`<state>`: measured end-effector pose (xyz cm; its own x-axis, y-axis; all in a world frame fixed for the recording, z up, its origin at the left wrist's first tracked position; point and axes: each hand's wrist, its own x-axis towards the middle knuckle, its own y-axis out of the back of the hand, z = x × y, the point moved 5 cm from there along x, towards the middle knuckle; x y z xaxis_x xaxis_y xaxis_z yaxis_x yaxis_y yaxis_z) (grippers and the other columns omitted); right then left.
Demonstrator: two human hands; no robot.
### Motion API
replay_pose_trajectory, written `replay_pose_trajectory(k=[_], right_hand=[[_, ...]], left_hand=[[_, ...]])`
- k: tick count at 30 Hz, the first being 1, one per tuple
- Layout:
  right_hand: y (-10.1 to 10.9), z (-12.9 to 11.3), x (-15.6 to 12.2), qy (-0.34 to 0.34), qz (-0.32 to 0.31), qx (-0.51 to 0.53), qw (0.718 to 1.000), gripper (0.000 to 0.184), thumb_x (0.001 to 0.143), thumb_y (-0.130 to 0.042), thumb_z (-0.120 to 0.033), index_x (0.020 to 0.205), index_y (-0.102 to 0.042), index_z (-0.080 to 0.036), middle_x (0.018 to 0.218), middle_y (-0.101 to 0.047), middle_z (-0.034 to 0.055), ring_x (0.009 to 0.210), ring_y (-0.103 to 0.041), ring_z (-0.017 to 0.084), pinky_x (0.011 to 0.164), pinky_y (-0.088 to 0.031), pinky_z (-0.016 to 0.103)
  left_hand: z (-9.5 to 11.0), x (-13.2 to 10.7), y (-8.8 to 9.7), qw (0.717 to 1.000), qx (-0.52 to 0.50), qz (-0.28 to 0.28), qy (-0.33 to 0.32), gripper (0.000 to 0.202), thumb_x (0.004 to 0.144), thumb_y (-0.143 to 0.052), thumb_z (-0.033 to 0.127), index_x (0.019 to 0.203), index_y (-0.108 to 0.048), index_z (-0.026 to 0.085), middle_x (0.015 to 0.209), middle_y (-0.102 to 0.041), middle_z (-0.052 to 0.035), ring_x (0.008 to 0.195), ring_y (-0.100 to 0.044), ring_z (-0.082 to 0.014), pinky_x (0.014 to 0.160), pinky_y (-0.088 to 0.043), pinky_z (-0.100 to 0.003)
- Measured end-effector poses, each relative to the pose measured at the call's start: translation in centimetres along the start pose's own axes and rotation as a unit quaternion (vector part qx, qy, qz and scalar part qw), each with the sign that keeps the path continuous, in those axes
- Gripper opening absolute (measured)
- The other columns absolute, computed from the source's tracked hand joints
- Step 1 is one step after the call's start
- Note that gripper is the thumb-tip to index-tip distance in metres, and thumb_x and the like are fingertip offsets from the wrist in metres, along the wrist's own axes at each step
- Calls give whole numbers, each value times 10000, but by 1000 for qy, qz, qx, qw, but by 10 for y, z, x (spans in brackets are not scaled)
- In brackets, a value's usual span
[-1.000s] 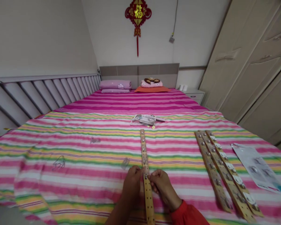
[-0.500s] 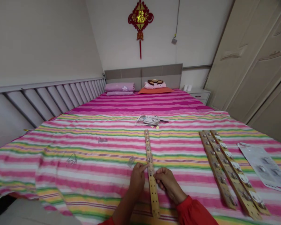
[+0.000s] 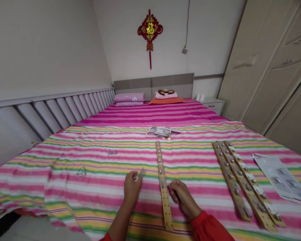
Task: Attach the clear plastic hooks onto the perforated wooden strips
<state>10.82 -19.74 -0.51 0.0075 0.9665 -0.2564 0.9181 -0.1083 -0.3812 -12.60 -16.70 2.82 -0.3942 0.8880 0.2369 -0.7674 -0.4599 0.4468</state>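
Two hands are at work on the striped bed [image 3: 95, 187], one on each side of a long wooden strip [image 3: 163, 180] that lies flat on the sheet and runs away from me. Its far half carries a row of small metal studs; the near half shows only bare holes.

My left hand [image 3: 130, 184] is off the strip, on its left side. Its grip is closed in a pinch, thumb and forefinger on the near edge of a clear piece [image 3: 141, 172]. Whether that piece is off the sheet I cannot tell. My right hand [image 3: 182, 198] rests just beside the strip's right edge. Its grip is curled shut, and nothing shows between the fingers.

As I judge it, the step in hand is picking up that clear piece, with the strip lying ready between my hands. Any move with it calls for a fine, steady pinch, since the piece is tiny and hard to see against the stripes, and for the right hand to keep the strip from sliding.

Three more strips [image 3: 240, 182] lie together well off to my right, next to a plastic sheet [image 3: 278, 177]. A small heap of clear packets [image 3: 162, 131] sits beyond the strip's far end.
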Motion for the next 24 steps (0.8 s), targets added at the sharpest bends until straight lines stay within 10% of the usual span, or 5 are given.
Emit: replay_pose_trajectory(k=[7,15,24], right_hand=[[0,-3,-3,12,-8,-2,1000,183,601,-600,-247,511,-445,-212,337,-427,-97,271,-237,33,331,-101,212],[1,-17,-12,15,-43,6,999,203,625,-635,-295,566,-462,-205,398,-409,-103,317,-209,28,360,-100,215],[-18,-64,-51,71,-94,-77,990,267,620,-754,-407,647,-637,-169,469,-437,-69,422,-316,60,433,-210,223]], left_hand=[[11,-1,-4,1000,-6,-11,-11,163,667,-588,342,608,-562,192,611,-550,17,601,-534,-151,592,-426,-266],[80,-40,36,945,-36,-39,-323,138,798,-553,161,816,-673,227,881,-613,-45,881,-600,-175,745,-501,-292],[119,-73,41,874,13,-158,-459,191,824,-537,87,848,-662,229,887,-637,-52,851,-603,-142,704,-511,-246]])
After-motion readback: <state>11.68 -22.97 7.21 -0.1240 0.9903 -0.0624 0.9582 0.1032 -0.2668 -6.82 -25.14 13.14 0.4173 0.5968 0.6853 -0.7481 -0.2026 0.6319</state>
